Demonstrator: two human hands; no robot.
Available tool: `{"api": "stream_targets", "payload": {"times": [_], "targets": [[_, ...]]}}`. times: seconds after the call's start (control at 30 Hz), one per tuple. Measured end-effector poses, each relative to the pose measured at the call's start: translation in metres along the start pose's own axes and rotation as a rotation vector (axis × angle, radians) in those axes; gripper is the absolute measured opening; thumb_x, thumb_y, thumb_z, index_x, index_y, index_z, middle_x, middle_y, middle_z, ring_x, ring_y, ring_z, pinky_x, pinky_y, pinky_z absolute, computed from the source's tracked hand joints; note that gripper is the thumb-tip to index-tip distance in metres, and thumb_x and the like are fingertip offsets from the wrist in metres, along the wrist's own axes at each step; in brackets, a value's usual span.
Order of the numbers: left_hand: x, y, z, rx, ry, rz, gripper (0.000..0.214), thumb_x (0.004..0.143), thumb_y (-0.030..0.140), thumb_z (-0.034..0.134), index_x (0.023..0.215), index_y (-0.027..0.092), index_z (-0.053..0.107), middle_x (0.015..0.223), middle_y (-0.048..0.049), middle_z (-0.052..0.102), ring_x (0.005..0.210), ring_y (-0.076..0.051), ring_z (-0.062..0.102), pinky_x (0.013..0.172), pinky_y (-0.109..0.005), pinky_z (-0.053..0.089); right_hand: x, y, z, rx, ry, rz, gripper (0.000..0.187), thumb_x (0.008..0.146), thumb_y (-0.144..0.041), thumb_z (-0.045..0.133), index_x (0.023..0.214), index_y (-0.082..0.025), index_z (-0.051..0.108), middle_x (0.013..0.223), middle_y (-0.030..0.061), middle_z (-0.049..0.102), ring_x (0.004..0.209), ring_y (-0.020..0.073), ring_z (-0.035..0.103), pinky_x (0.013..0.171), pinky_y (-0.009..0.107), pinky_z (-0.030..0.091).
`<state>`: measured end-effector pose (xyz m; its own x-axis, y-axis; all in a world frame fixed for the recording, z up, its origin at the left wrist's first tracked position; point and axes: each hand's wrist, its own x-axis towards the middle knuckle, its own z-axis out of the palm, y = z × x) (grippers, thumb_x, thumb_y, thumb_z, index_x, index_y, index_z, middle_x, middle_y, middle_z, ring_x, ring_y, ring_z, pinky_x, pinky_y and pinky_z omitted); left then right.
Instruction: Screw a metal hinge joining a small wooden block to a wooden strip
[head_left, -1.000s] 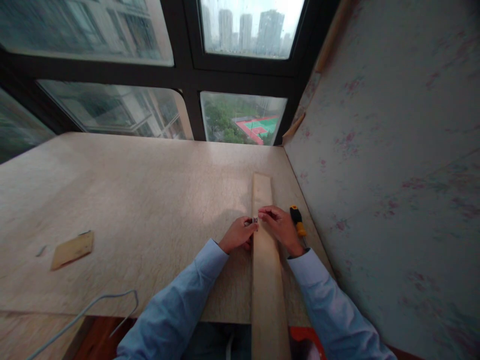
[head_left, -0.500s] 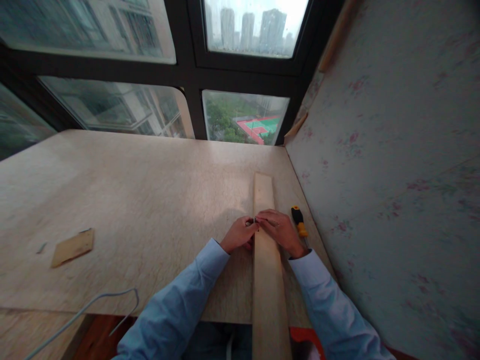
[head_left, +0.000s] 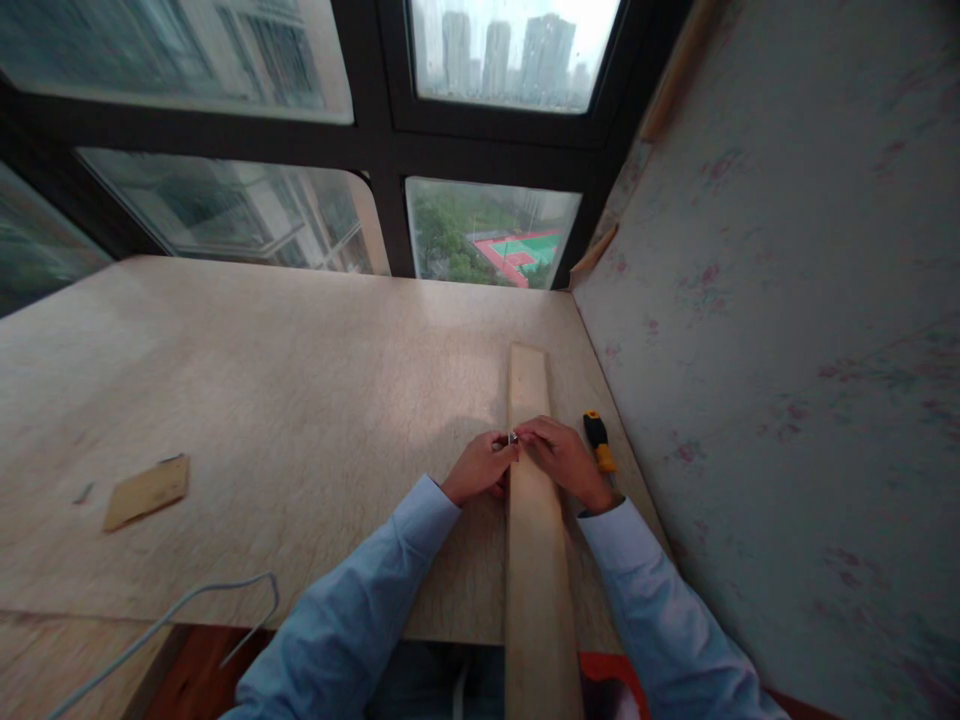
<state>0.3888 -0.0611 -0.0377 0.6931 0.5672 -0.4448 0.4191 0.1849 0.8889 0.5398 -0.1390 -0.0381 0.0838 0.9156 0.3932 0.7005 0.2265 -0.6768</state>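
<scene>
A long pale wooden board lies lengthwise on the counter and reaches over its front edge toward me. Along its left edge, my left hand is closed, thumb and fingers pinching a small shiny metal piece whose kind is too small to tell. Over the board my right hand is closed too, its fingertips pinched at the same metal piece from the right. A screwdriver with a black and yellow handle rests just right of my right hand, its shaft partly hidden by the wrist.
A brown flat piece lies on the counter at the left, with a small scrap beside it. A grey cable loops over the front left edge. The papered wall bounds the right side, windows the back.
My right fingertips have shifted slightly at the board's left edge, and more of the shiny metal piece shows between my hands. The board and screwdriver stay where they were.
</scene>
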Motion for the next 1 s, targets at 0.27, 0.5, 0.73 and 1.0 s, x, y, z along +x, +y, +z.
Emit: {"api": "stream_targets", "payload": {"times": [0.27, 0.5, 0.73, 1.0], "targets": [[0.001, -0.002, 0.0, 0.023, 0.022, 0.0, 0.035, 0.086, 0.035, 0.055, 0.111, 0.011, 0.06, 0.1, -0.012, 0.067, 0.058, -0.014, 0.063, 0.04, -0.021, 0.049, -0.002, 0.007, -0.045, -0.207, 0.304, 0.233, 0.027, 0.091, -0.037, 0.05, 0.095, -0.019, 0.07, 0.094, 0.0095, 0.071, 0.082, 0.021, 0.065, 0.07, 0.033, 0.052], [0.003, -0.001, 0.0, 0.036, 0.023, -0.023, 0.032, 0.087, 0.035, 0.054, 0.109, 0.013, 0.06, 0.092, -0.0089, 0.067, 0.056, -0.013, 0.062, 0.041, -0.021, 0.049, -0.022, 0.036, -0.077, -0.477, 0.11, 0.773, 0.032, 0.077, -0.034, 0.067, 0.101, -0.014, 0.068, 0.096, 0.0149, 0.072, 0.084, 0.0252, 0.068, 0.074, 0.035, 0.051], [0.0, 0.003, 0.001, 0.022, 0.046, -0.061, 0.031, 0.087, 0.033, 0.053, 0.111, 0.013, 0.057, 0.089, -0.0083, 0.066, 0.054, -0.014, 0.062, 0.042, -0.024, 0.05, -0.018, 0.027, -0.072, -0.281, 0.086, 0.813, 0.023, 0.067, -0.027, 0.075, 0.087, -0.017, 0.07, 0.088, 0.0101, 0.074, 0.084, 0.027, 0.07, 0.074, 0.036, 0.052], [0.002, -0.002, 0.003, -0.008, 0.062, -0.048, 0.027, 0.085, 0.033, 0.056, 0.106, 0.016, 0.055, 0.084, -0.0053, 0.065, 0.054, -0.013, 0.061, 0.041, -0.02, 0.047, -0.003, -0.021, -0.076, 0.88, 0.583, 0.378, 0.038, 0.074, -0.053, 0.072, 0.099, -0.024, 0.069, 0.09, 0.0007, 0.073, 0.083, 0.0169, 0.07, 0.076, 0.031, 0.058]]}}
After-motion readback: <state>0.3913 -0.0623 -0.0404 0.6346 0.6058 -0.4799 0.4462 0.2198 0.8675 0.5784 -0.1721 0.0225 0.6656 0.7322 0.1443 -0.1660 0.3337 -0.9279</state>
